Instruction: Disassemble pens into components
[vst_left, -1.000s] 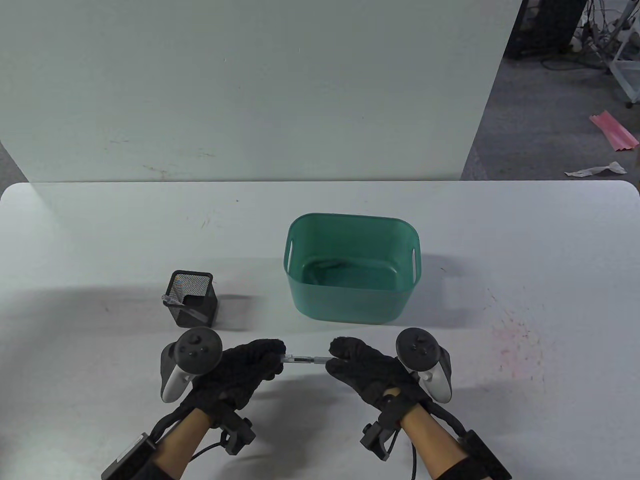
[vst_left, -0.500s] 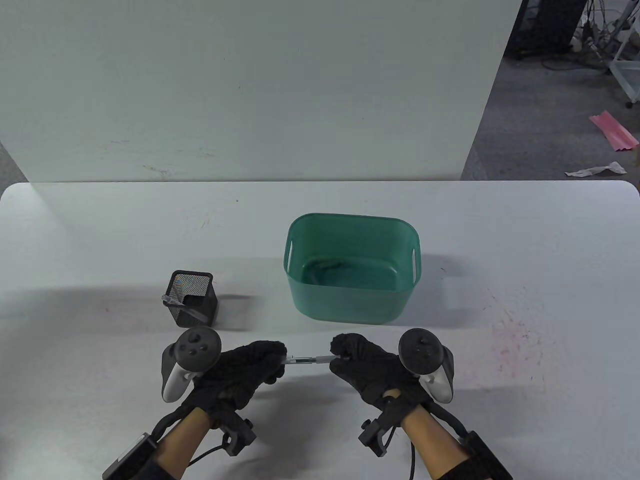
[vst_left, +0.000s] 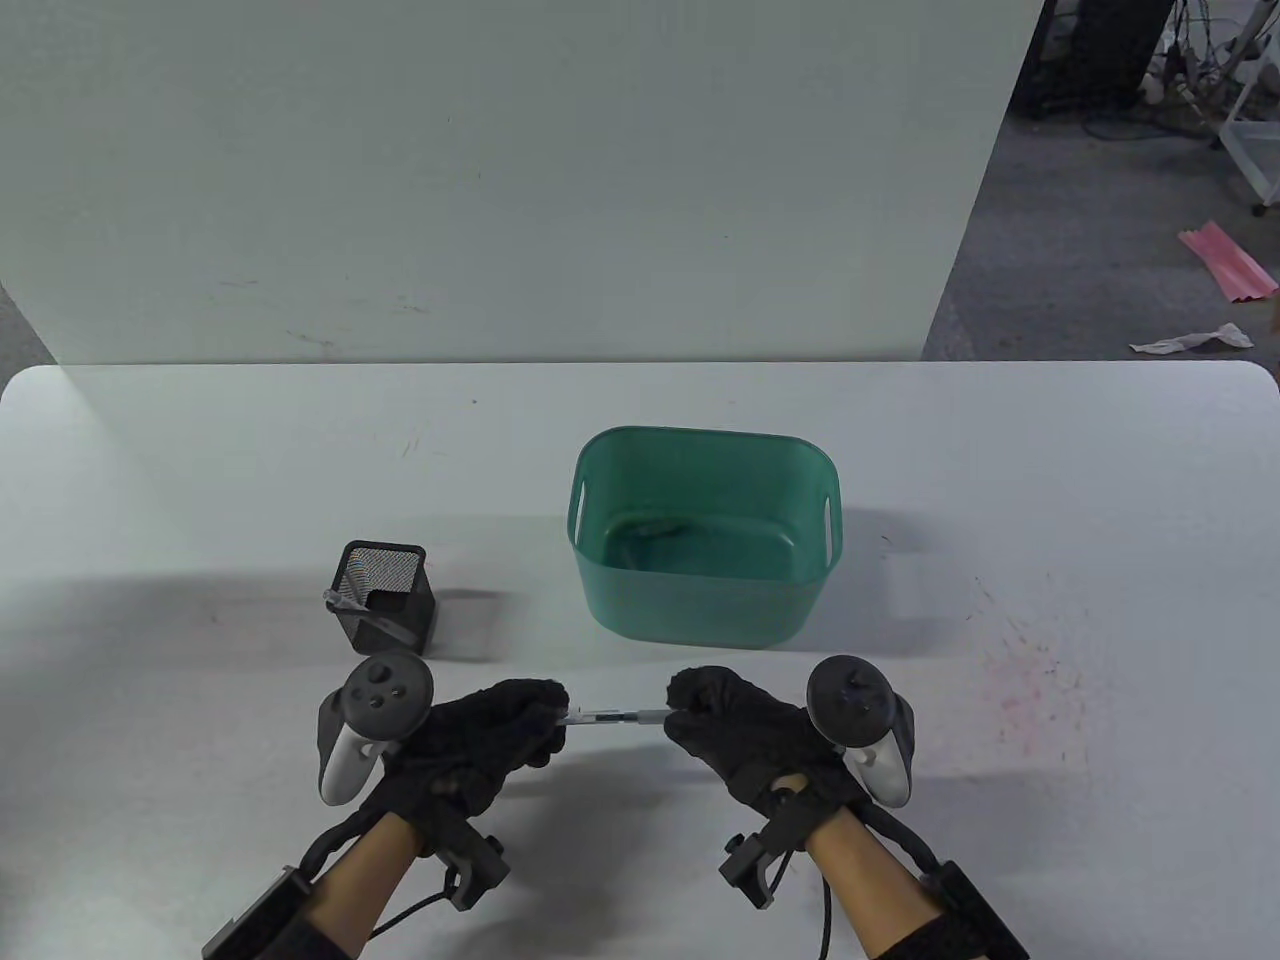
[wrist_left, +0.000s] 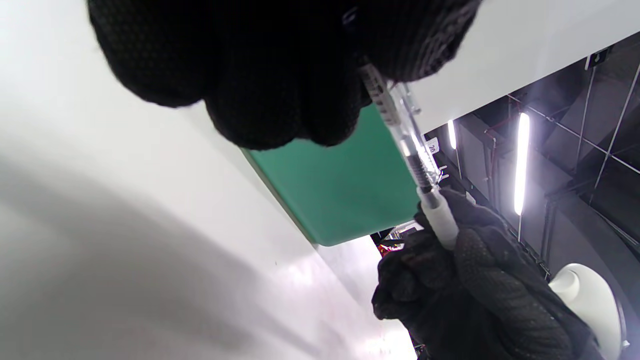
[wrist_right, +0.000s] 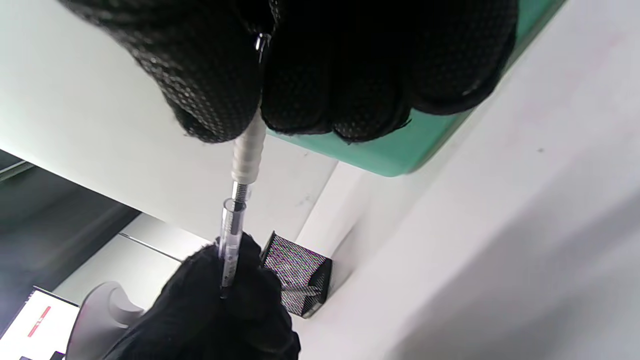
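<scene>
A clear pen (vst_left: 610, 716) hangs level just above the table between both gloved hands. My left hand (vst_left: 540, 712) grips the transparent barrel (wrist_left: 395, 107), and my right hand (vst_left: 690, 712) pinches the white grip section (wrist_right: 248, 155). A short metal spring (wrist_right: 240, 190) shows in the gap where the grip section stands apart from the barrel (wrist_right: 231, 235). Both ends of the pen are hidden inside the gloves.
A black mesh pen cup (vst_left: 385, 597) with a clear pen (vst_left: 365, 610) leaning in it stands just beyond my left hand. A green plastic basket (vst_left: 705, 600) sits at the table's middle, beyond the held pen. White table surface lies on both sides.
My right hand has drifted slightly to the right, and the visible stretch of pen between the hands has grown a little. The left hand has barely moved.
</scene>
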